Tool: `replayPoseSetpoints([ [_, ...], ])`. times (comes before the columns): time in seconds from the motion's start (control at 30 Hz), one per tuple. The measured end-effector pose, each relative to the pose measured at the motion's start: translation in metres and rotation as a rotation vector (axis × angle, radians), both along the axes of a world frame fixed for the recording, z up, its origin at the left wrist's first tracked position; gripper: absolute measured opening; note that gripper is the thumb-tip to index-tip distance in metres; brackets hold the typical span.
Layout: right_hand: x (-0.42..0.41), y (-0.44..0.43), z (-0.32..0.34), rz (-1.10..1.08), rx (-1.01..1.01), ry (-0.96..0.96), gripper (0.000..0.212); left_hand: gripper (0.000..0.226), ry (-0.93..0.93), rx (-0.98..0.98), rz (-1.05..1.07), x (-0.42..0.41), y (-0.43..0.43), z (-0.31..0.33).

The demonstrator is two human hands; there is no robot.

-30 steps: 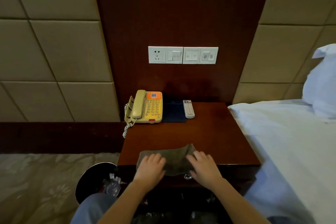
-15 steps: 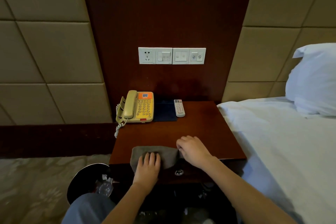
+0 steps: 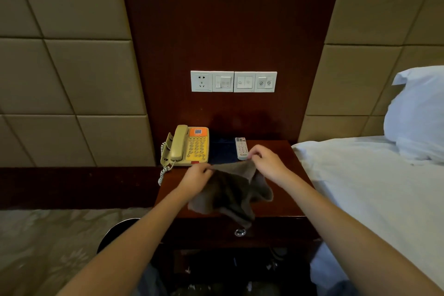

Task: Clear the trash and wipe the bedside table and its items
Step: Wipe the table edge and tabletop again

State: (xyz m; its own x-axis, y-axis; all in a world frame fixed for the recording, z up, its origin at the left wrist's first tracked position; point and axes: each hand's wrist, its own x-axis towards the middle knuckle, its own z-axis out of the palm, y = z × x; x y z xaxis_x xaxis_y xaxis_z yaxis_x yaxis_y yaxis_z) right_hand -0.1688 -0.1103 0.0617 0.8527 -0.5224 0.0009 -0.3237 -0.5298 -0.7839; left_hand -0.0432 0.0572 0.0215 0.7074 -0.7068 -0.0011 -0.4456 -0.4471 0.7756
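Observation:
A grey-brown cloth [image 3: 234,190] hangs spread above the dark wooden bedside table [image 3: 288,202]. My left hand [image 3: 197,179] pinches its upper left corner and my right hand [image 3: 266,163] pinches its upper right corner. The cloth's lower folds droop over the table's front edge. At the back of the table stand a yellow telephone [image 3: 187,146] with an orange label, a dark blue mat [image 3: 221,151] and a white remote control [image 3: 241,149].
A black waste bin [image 3: 113,235] stands on the patterned carpet left of the table, mostly behind my left arm. A white bed [image 3: 374,187] with a pillow [image 3: 418,113] borders the table's right side. A socket and switch panel [image 3: 233,81] sits on the wall above. A drawer knob [image 3: 239,232] shows below the cloth.
Both hands were on the cloth at the table's front edge. They have now lifted it by its top corners and carried it toward the middle of the table, where it hangs unfolded.

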Motion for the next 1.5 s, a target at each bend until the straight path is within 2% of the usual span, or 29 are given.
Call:
replayPoseSetpoints([
  [0.03, -0.001, 0.004, 0.001, 0.034, -0.026, 0.008, 0.019, 0.020, -0.023, -0.002, -0.016, 0.001, -0.005, 0.010],
  [0.1, 0.000, 0.014, 0.003, 0.118, -0.145, 0.055, 0.046, 0.014, -0.120, 0.027, -0.070, -0.002, -0.018, 0.026],
  [0.13, 0.001, 0.019, 0.003, 0.159, -0.233, 0.084, 0.049, 0.014, -0.188, 0.050, -0.097, -0.005, -0.024, 0.034],
  [0.2, 0.003, 0.029, 0.001, 0.220, -0.358, 0.080, 0.031, 0.012, -0.313, 0.107, -0.148, -0.010, -0.033, 0.046],
  [0.27, 0.001, 0.032, 0.002, 0.202, -0.387, 0.032, 0.010, 0.010, -0.375, 0.148, -0.189, -0.012, -0.034, 0.054],
  [0.33, -0.004, 0.028, 0.006, 0.143, -0.418, 0.020, 0.008, 0.012, -0.378, 0.188, -0.226, -0.009, -0.028, 0.060],
  [0.5, -0.010, 0.009, 0.008, 0.060, -0.393, 0.051, 0.008, 0.019, -0.275, 0.294, -0.279, 0.004, -0.005, 0.071],
  [0.63, -0.002, 0.004, 0.010, -0.015, -0.101, 0.115, 0.033, 0.019, -0.170, 0.352, -0.304, 0.010, 0.007, 0.077],
  [0.7, -0.002, 0.007, 0.011, 0.032, -0.046, 0.148, 0.035, 0.026, -0.128, 0.406, -0.295, 0.012, 0.010, 0.078],
  [0.8, -0.007, 0.012, 0.007, 0.158, -0.134, 0.198, 0.037, 0.027, -0.038, 0.407, -0.248, 0.020, 0.016, 0.076],
  [0.93, -0.014, 0.000, 0.002, 0.174, -0.203, 0.151, 0.004, 0.023, 0.202, 0.417, -0.211, 0.031, 0.030, 0.079],
  [1.07, -0.022, -0.008, 0.008, 0.222, -0.208, 0.200, 0.009, 0.028, 0.396, 0.514, -0.311, 0.040, 0.040, 0.083],
  [1.23, -0.023, -0.020, 0.015, 0.304, -0.297, 0.257, 0.008, 0.011, 0.649, 0.582, -0.467, 0.060, 0.051, 0.082],
  [1.33, -0.017, -0.033, 0.014, 0.291, -0.343, 0.303, 0.016, 0.004, 0.652, 0.558, -0.392, 0.075, 0.050, 0.072],
  [1.5, 0.020, -0.047, 0.005, 0.169, -0.579, 0.365, 0.014, 0.005, 0.326, 0.399, -0.065, 0.091, 0.020, 0.047],
])
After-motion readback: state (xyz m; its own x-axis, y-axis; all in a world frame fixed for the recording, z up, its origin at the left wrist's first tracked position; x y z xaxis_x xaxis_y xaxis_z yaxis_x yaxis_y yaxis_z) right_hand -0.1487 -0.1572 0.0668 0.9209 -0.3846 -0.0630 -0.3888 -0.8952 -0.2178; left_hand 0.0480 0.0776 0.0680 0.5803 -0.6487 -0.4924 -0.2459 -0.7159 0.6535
